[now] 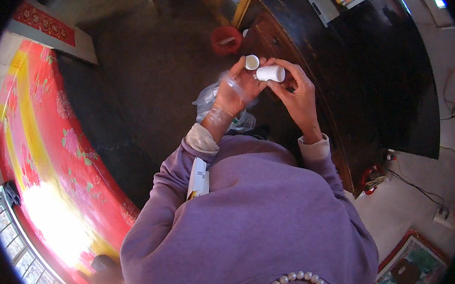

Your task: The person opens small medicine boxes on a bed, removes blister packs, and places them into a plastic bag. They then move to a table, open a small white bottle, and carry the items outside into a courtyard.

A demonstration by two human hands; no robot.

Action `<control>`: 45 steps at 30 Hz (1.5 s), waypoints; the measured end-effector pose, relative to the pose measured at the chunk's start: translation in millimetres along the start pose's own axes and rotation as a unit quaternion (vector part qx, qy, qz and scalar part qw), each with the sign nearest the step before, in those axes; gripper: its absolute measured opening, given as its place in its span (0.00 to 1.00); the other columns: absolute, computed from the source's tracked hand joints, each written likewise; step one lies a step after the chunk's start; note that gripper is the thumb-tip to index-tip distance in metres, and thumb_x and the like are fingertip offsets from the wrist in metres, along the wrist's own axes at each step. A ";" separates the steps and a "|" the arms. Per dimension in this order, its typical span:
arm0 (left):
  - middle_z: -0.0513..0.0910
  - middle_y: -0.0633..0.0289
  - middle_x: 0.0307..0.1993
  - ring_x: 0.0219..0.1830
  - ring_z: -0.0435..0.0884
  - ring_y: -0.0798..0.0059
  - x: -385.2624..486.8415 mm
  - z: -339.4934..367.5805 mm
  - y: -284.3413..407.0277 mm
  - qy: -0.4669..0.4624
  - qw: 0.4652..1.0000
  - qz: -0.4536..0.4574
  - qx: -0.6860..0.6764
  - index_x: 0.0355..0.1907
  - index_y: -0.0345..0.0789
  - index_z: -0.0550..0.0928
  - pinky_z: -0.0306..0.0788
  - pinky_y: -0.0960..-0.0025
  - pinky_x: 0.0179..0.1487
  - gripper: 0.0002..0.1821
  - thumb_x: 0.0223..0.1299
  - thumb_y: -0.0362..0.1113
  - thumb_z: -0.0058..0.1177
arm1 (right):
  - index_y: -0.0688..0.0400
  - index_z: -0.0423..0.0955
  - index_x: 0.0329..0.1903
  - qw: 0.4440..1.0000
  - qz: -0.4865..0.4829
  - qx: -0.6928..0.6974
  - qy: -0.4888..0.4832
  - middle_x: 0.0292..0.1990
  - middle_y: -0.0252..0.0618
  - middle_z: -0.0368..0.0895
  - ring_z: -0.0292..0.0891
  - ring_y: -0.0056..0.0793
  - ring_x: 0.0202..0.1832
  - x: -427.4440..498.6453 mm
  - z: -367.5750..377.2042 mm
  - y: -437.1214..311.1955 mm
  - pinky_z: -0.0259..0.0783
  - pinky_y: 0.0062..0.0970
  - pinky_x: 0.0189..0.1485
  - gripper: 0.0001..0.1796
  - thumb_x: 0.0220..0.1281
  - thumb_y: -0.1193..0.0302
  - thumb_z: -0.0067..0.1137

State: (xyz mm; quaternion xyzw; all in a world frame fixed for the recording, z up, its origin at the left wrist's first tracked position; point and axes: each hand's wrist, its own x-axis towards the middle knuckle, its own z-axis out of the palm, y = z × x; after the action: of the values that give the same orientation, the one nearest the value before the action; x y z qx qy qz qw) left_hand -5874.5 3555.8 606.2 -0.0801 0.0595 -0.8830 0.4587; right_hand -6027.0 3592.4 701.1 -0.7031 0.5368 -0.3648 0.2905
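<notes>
My left hand [237,88] is turned palm up and pinches a small white cap [252,62], its hollow side showing. In my right hand [299,89] is a white plastic bottle [271,74], tipped on its side with one end over my left palm. A tiny white piece [254,76], perhaps a tablet, shows by that end. A clear plastic bag [244,120] hangs from my left wrist, its handle stretched across the hand. Between my left arm and my body is a small white carton [198,179], bearing print.
Right of my hands stands a dark wooden cabinet [318,69] with a large black screen [388,75] on it. A red basket [226,40] sits on the floor ahead. A bed with a red floral cover [73,143] runs along the left. Cables [416,188] hang at lower right.
</notes>
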 end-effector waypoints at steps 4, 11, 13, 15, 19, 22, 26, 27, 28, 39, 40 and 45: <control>0.76 0.49 0.56 0.66 0.65 0.55 -2.3 1.0 -0.6 0.015 0.999 0.020 0.035 0.54 0.31 0.75 0.66 0.52 0.64 0.21 0.67 0.45 0.48 | 0.62 0.70 0.56 0.983 0.105 0.141 0.049 0.49 0.37 0.77 0.73 0.21 0.48 1.4 -0.6 7.9 0.72 0.22 0.48 0.22 0.58 0.77 0.62; 0.62 0.45 0.68 0.68 0.62 0.55 -0.4 1.5 2.3 0.026 1.000 -0.009 0.011 0.57 0.27 0.72 0.61 0.54 0.67 0.26 0.67 0.47 0.47 | 0.60 0.67 0.58 0.935 0.199 0.291 0.034 0.49 0.37 0.77 0.74 0.21 0.47 -6.7 -2.6 32.4 0.71 0.20 0.46 0.21 0.65 0.70 0.57; 0.60 0.45 0.69 0.70 0.60 0.55 0.1 1.4 2.6 0.022 1.000 -0.005 0.015 0.57 0.26 0.71 0.60 0.54 0.68 0.27 0.66 0.48 0.47 | 0.59 0.67 0.58 0.927 0.212 0.307 0.033 0.49 0.37 0.77 0.75 0.22 0.47 -10.6 0.4 40.1 0.73 0.21 0.45 0.20 0.66 0.70 0.56; 0.60 0.46 0.69 0.71 0.57 0.55 -0.2 1.9 2.8 0.032 0.999 0.003 0.026 0.58 0.27 0.71 0.58 0.54 0.69 0.28 0.66 0.48 0.48 | 0.59 0.67 0.58 0.912 0.217 0.347 0.031 0.50 0.38 0.76 0.76 0.24 0.47 -14.0 2.3 48.2 0.74 0.23 0.45 0.19 0.66 0.70 0.55; 0.64 0.45 0.66 0.70 0.59 0.54 -1.6 3.8 3.8 0.033 0.998 0.019 0.043 0.56 0.28 0.71 0.55 0.53 0.70 0.26 0.68 0.49 0.45 | 0.58 0.66 0.59 0.838 0.260 0.479 0.027 0.53 0.39 0.75 0.77 0.28 0.48 -19.3 6.7 62.4 0.75 0.23 0.45 0.19 0.66 0.73 0.53; 0.64 0.44 0.66 0.70 0.60 0.54 -1.4 3.7 5.4 0.043 0.998 0.028 0.041 0.56 0.28 0.72 0.55 0.53 0.70 0.26 0.68 0.48 0.44 | 0.58 0.65 0.59 0.846 0.265 0.462 0.011 0.54 0.40 0.73 0.77 0.29 0.50 -22.2 12.4 67.6 0.76 0.24 0.45 0.20 0.66 0.75 0.53; 0.67 0.44 0.64 0.69 0.62 0.54 1.2 1.4 5.1 0.050 0.994 0.053 0.077 0.53 0.28 0.74 0.57 0.55 0.69 0.24 0.69 0.48 0.43 | 0.58 0.65 0.57 0.887 0.245 0.392 -0.010 0.53 0.40 0.74 0.75 0.29 0.51 -27.1 23.5 66.0 0.74 0.25 0.47 0.19 0.65 0.74 0.55; 0.69 0.44 0.63 0.69 0.63 0.54 1.8 0.7 5.0 0.046 0.993 0.056 0.094 0.52 0.28 0.75 0.58 0.55 0.69 0.23 0.69 0.48 0.43 | 0.58 0.65 0.57 0.896 0.234 0.378 -0.016 0.53 0.39 0.74 0.75 0.28 0.51 -28.2 26.8 64.7 0.74 0.25 0.48 0.19 0.65 0.73 0.55; 0.70 0.45 0.62 0.68 0.64 0.54 1.9 0.2 4.6 0.054 0.988 0.069 0.127 0.52 0.29 0.75 0.59 0.56 0.68 0.23 0.69 0.48 0.43 | 0.58 0.65 0.56 0.904 0.222 0.364 -0.021 0.53 0.39 0.74 0.75 0.28 0.51 -29.6 29.9 63.5 0.73 0.25 0.48 0.19 0.65 0.73 0.56; 0.79 0.59 0.53 0.42 0.78 0.76 -3.6 12.8 -12.3 0.143 0.846 0.063 0.510 0.51 0.36 0.75 0.74 0.70 0.42 0.19 0.68 0.48 0.44 | 0.62 0.65 0.57 0.887 0.228 0.401 -0.030 0.48 0.37 0.75 0.73 0.23 0.49 -43.2 48.2 58.8 0.70 0.23 0.51 0.21 0.64 0.71 0.57; 0.78 0.57 0.55 0.47 0.77 0.73 -3.4 14.1 -12.7 0.142 0.847 0.053 0.509 0.52 0.35 0.75 0.72 0.69 0.46 0.21 0.67 0.48 0.46 | 0.62 0.65 0.57 0.883 0.229 0.408 -0.025 0.48 0.38 0.75 0.73 0.23 0.49 -44.6 48.7 59.6 0.69 0.23 0.51 0.21 0.64 0.71 0.57; 0.76 0.54 0.57 0.54 0.76 0.67 -2.7 13.4 -10.4 0.128 0.882 0.022 0.453 0.53 0.33 0.76 0.71 0.65 0.54 0.23 0.65 0.50 0.48 | 0.61 0.65 0.58 0.869 0.233 0.437 -0.017 0.50 0.38 0.75 0.73 0.24 0.51 -49.9 48.8 64.6 0.70 0.25 0.53 0.21 0.64 0.72 0.56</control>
State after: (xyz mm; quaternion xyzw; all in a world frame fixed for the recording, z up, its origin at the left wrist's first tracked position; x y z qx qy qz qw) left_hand -5878.7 3563.6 621.0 0.2516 -0.2872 -0.8059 0.4524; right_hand -6029.8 3625.0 611.8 -0.3649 0.4658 -0.4714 0.6540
